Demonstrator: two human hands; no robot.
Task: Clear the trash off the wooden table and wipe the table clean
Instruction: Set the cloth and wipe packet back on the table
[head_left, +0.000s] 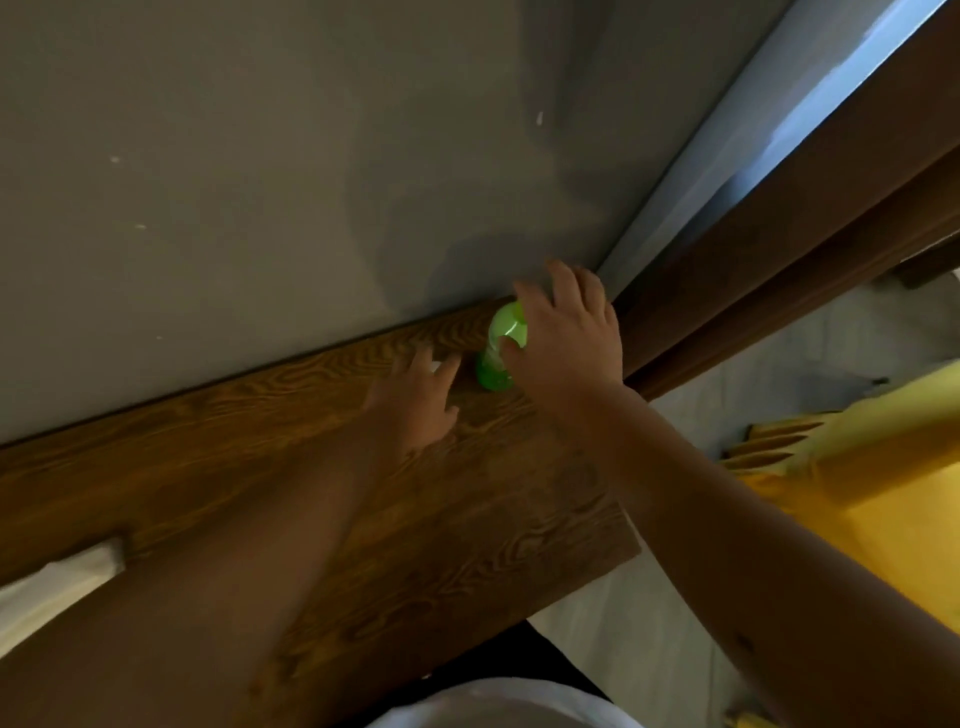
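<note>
Green bottle (500, 347) stands upright on the wooden counter (467, 499) by the wall, under the right hand (566, 338), whose grip curls around its top. Close fully before lifting; it looks light and tippy. Left hand (415, 405) lies flat beside it, grip apart.

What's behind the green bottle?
Right behind the green bottle is the grey wall, where the wooden table ends. The right hand grips the bottle's top and covers its right side, so anything tucked there is hidden.

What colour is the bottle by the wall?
The bottle is bright green, as the head view shows.
</note>
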